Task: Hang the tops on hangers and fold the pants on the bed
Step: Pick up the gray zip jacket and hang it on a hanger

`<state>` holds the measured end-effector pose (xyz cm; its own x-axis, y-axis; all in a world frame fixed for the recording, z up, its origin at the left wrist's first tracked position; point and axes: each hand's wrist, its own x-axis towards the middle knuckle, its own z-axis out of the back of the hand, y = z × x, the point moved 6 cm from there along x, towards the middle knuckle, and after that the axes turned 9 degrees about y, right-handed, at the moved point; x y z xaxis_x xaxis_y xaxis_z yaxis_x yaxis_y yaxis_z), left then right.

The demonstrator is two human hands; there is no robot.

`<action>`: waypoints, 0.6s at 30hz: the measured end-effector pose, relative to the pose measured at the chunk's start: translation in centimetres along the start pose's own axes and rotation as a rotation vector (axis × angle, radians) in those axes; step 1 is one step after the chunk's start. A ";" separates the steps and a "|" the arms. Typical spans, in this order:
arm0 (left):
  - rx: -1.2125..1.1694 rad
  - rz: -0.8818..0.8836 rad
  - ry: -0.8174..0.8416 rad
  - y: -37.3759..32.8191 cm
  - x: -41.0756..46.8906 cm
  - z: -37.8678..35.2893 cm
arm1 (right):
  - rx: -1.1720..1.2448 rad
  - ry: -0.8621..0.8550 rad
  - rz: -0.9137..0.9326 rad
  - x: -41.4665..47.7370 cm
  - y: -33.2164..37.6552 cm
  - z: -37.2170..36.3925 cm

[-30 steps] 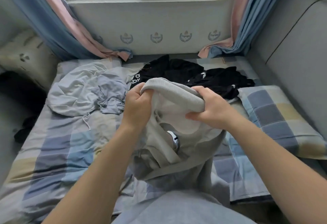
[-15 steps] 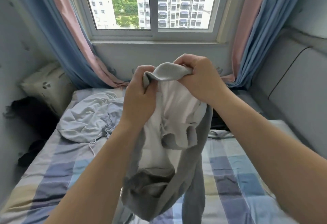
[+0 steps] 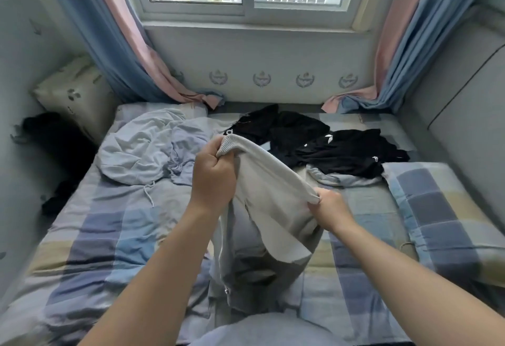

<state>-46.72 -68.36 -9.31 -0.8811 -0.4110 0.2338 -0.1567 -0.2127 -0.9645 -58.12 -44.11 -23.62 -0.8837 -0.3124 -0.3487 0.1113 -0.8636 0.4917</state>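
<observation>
1. Left hand [image 3: 214, 181]: fingers [image 3: 209, 151] clenched round one end of the ribbed band of a grey garment [image 3: 270, 195]. The fist is raised, and the band end pokes out above the knuckles.
2. Right hand [image 3: 326, 209]: fingers [image 3: 314, 203] pinch the other end of the same band. This hand sits lower and closer to the body than the left.
3. The band runs taut on a slant between the two sets of fingers. The rest of the garment hangs below them, pale inner lining showing, and its lower part bunches on the bed [image 3: 109, 236].
4. Judgement: the ribbed band reads as a waistband, so these are likely pants. Gripping both ends lets the weight pull the cloth straight and shows which way it faces before it goes flat for folding. The lining suggests part of it is turned inside out, but I cannot tell for sure.
5. Beyond the fingers lies a heap of black clothes [image 3: 314, 146], unsorted.
6. Left of the left fingers lies a crumpled pale top [image 3: 147, 149], its drawstring trailing toward the near edge.
7. Right of the right fingers a checked pillow [image 3: 442, 209] takes up that side of the bed.
8. No hanger in view.
9. Judgement: early in the task. One piece is in hand and nothing visible is folded or hung.
</observation>
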 end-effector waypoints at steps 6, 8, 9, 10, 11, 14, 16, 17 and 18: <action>-0.014 0.012 -0.187 1.9 1.3 2.1 | -0.002 0.094 -0.206 -0.3 -5.5 -1.4; 0.009 0.077 -0.208 3.2 1.1 2.0 | 0.085 0.087 -0.225 -0.2 -5.5 -0.9; 0.024 0.128 -0.210 4.1 1.1 1.9 | 0.148 0.065 -0.208 -0.1 -5.0 -0.4; 0.035 0.197 -0.194 5.0 1.1 1.6 | 0.231 0.025 -0.187 0.0 -4.3 0.2; 0.033 0.275 -0.150 6.0 1.1 1.3 | 0.336 -0.021 -0.168 0.0 -3.5 0.8; -0.016 0.449 0.032 8.1 0.6 -0.4 | 0.676 -0.092 -0.136 -0.5 -1.1 2.9; 0.009 0.474 0.136 8.5 -0.1 -1.8 | 0.813 -0.054 -0.119 -0.9 0.6 3.9; 0.030 0.459 0.195 8.4 -0.5 -2.6 | 0.865 -0.030 -0.109 -1.2 1.6 4.3; 0.044 0.439 0.273 8.2 -1.0 -3.7 | 0.916 -0.009 -0.097 -1.6 2.5 4.6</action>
<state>-48.78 -66.41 -17.92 -0.9450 -0.2247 -0.2377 0.2673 -0.1121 -0.9571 -58.52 -43.96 -18.12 -0.8742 -0.2484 -0.4172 -0.3639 -0.2338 0.9016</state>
